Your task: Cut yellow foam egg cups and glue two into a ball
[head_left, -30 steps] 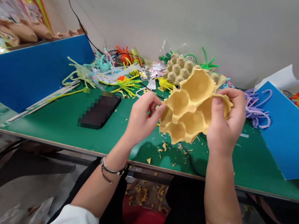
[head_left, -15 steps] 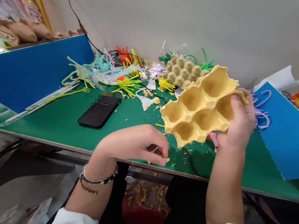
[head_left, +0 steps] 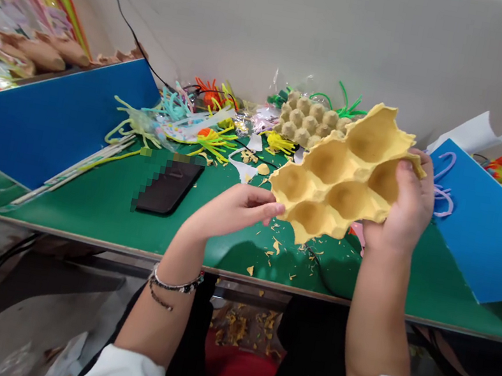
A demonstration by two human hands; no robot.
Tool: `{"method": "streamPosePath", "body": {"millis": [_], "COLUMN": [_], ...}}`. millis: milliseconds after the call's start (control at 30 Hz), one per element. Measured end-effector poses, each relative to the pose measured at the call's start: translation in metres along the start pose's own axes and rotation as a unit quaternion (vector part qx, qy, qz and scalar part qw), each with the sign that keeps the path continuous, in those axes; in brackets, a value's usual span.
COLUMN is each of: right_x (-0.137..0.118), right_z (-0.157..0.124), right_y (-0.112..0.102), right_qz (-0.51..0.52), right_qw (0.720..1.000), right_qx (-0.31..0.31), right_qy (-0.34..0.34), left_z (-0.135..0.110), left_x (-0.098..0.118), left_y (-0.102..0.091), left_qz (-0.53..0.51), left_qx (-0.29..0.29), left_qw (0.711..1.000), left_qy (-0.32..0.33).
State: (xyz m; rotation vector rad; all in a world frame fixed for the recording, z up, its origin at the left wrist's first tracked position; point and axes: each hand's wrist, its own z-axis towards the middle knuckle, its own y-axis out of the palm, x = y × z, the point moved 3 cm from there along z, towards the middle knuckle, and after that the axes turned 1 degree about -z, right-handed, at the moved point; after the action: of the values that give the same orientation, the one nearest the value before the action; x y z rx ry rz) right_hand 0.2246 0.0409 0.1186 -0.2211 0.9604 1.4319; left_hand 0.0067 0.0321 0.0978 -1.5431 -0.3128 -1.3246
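A yellow pulp egg carton (head_left: 327, 196), cups facing me and edges torn ragged, is held up over the green table. My right hand (head_left: 404, 205) grips its right side, thumb in front and fingers behind. At the lower left corner, my left hand (head_left: 247, 211) pinches the edge, its thumb tip on the rim and its other fingers partly hidden. Below the carton, small torn yellow scraps (head_left: 275, 246) are scattered on the table.
A black phone (head_left: 169, 188) lies to the left. Blue panels stand left (head_left: 60, 115) and right (head_left: 492, 224). Behind are a grey-beige egg tray (head_left: 309, 120) and colourful pipe cleaners (head_left: 213, 142). A black cable (head_left: 320, 275) runs near the front edge (head_left: 100, 244).
My left hand has moved up from the table's front edge to the carton's lower left corner and let go of a small yellow scrap. The carton has shifted slightly right.
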Motion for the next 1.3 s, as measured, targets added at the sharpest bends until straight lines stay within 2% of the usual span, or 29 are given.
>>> {"method": "streamPosePath", "body": {"millis": [100,300,533,633,767,1033,1200,1267,1300], "right_x": [-0.002,-0.005,-0.006,-0.005,-0.002,-0.001,-0.016,-0.019,-0.02], "right_z": [-0.002,-0.011,-0.016,-0.018,-0.019,-0.022,-0.034,-0.034,-0.032], "right_y": [0.0,0.003,0.009,0.011,0.011,0.011,0.027,0.028,0.025], "right_qz": [-0.011,-0.053,-0.033,-0.043,-0.066,-0.095,-0.146,-0.143,-0.139], "right_qw": [0.999,0.993,0.995,0.995,0.993,0.986,0.968,0.967,0.967], "right_qx": [0.034,0.063,0.045,0.058,0.076,0.102,0.074,0.073,0.089], "right_qy": [-0.032,-0.086,-0.077,-0.07,-0.062,-0.093,-0.19,-0.198,-0.195], "left_z": [0.007,0.017,0.025,0.026,0.025,0.023,0.028,0.025,0.022], "left_x": [-0.004,-0.017,-0.031,-0.033,-0.031,-0.027,-0.029,-0.027,-0.023], "left_y": [0.007,0.008,0.014,0.017,0.016,0.015,0.017,0.011,0.008], "left_qz": [-0.065,-0.129,-0.237,-0.263,-0.253,-0.185,-0.167,-0.152,-0.132], "left_qx": [0.005,0.145,0.208,0.243,0.256,0.282,0.312,0.287,0.254], "left_qw": [0.998,0.979,0.942,0.926,0.927,0.936,0.933,0.943,0.954], "left_qy": [0.01,0.065,0.112,0.117,0.108,0.101,0.072,0.075,0.085]}}
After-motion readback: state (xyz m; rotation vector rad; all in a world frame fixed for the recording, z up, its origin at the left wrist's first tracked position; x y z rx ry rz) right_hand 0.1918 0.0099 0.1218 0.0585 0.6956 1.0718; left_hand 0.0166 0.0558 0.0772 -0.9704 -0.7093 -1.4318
